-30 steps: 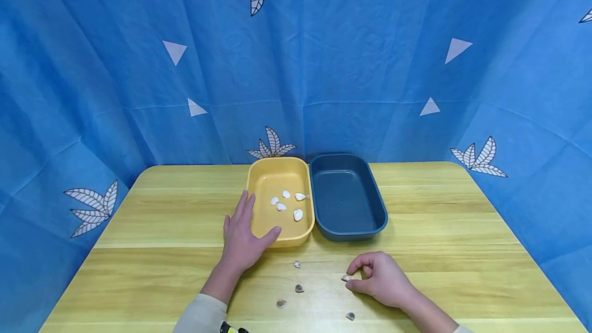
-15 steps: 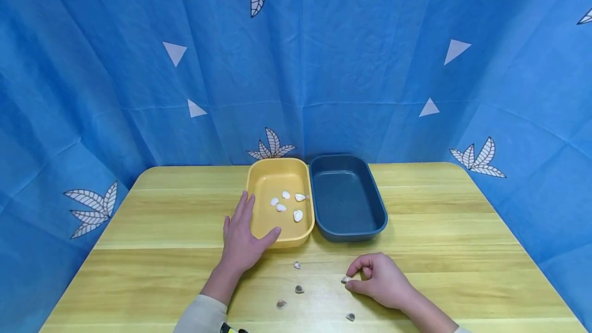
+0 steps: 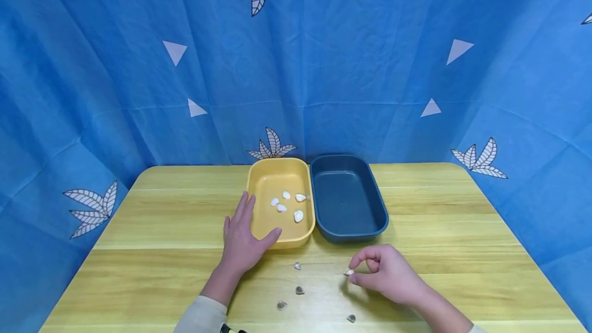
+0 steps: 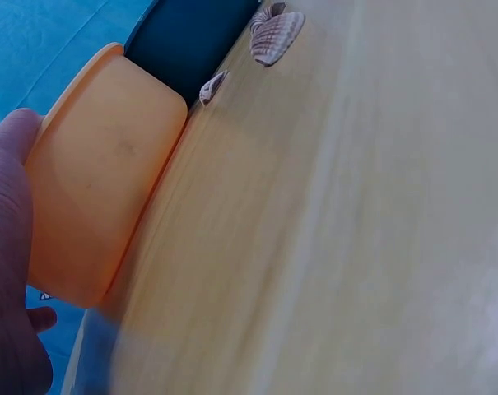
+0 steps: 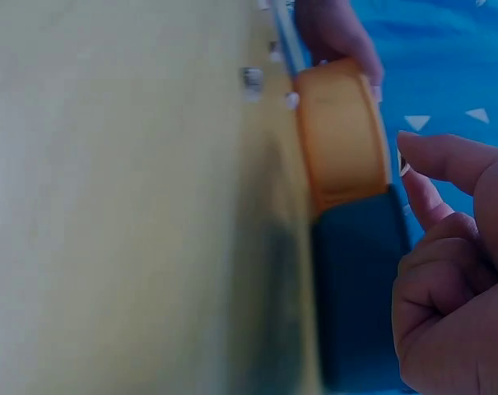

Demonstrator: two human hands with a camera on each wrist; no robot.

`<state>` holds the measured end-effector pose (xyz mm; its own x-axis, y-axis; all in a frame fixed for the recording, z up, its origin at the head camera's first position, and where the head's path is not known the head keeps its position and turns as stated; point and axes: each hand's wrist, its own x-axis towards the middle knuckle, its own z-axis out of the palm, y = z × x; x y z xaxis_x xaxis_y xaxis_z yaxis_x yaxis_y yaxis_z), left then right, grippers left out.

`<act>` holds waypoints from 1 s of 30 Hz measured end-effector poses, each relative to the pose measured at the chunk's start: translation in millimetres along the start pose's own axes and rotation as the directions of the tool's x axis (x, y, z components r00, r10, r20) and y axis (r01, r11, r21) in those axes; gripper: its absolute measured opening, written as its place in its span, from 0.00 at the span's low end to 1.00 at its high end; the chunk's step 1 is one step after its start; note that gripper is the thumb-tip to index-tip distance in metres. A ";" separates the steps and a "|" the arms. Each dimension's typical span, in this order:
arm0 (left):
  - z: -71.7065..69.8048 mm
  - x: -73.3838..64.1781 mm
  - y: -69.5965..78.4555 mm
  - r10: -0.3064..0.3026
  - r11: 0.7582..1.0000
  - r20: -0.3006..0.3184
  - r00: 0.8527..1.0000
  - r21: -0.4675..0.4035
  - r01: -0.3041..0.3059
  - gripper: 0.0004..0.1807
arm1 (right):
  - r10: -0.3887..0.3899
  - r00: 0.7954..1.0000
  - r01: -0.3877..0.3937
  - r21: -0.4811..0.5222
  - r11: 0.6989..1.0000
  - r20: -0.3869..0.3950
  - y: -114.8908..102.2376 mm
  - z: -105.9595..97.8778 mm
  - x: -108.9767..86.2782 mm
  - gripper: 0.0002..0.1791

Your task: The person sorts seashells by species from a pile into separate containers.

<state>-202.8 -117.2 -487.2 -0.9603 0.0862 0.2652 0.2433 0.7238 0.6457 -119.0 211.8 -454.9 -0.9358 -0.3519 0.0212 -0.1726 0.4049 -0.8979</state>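
Observation:
Between thumb and forefinger, my right hand [image 3: 393, 274] pinches a small pale seashell [image 3: 349, 272], lifted slightly off the table in the head view. The same seashell [image 5: 403, 162] appears edge-on at the fingertips in the right wrist view. My left hand [image 3: 242, 238] lies with spread fingers against the left side of a yellow tray [image 3: 259, 168], its thumb at the front rim. Several white shells [image 3: 298, 216] lie in that tray. Several darker shells, such as one [image 3: 299, 290] near the middle and one [image 3: 351, 318] near the front, are scattered on the table.
A dark blue tray [image 3: 344, 235] stands against the right side of the yellow one, with nothing seen inside. Both sit toward the back of the wooden table [image 3: 176, 209]. Behind the table hangs a blue patterned cloth [image 3: 370, 66].
My right hand has risen a little from the table with the seashell between its fingertips, moving slightly away from me. The left hand and both trays have stayed put.

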 end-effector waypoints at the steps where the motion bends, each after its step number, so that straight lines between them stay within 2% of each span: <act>1: -0.2 0.1 0.2 -0.001 1.000 0.000 1.000 -0.004 0.001 0.57 | -0.017 1.000 0.017 0.002 1.000 -0.003 -3.4 -1.8 1.0 0.08; 9: 0.2 -0.5 -0.6 0.000 1.000 0.003 1.000 -0.001 0.000 0.56 | -0.056 0.998 0.056 0.017 0.998 -0.033 -27.6 -17.8 15.0 0.08; 19: 0.0 -1.7 -1.5 -0.002 1.000 0.004 1.000 0.003 0.002 0.56 | -0.031 0.998 0.033 0.030 0.999 -0.061 -50.4 -45.3 43.0 0.09; 25: -0.2 -1.4 -1.4 0.003 1.000 0.000 1.000 0.004 -0.003 0.56 | -0.026 0.995 0.029 0.026 0.999 -0.093 -54.1 -59.2 65.4 0.11; 30: -0.3 0.0 -1.0 0.003 1.000 -0.004 1.000 0.003 -0.002 0.56 | -0.001 0.985 -0.001 -0.007 1.000 -0.173 -47.2 -69.3 86.5 0.13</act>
<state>-203.0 -118.1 -487.7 -0.9592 0.0854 0.2696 0.2452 0.7259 0.6426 -213.1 220.7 -380.3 -0.9748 -0.2006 0.0976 -0.1742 0.4113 -0.8947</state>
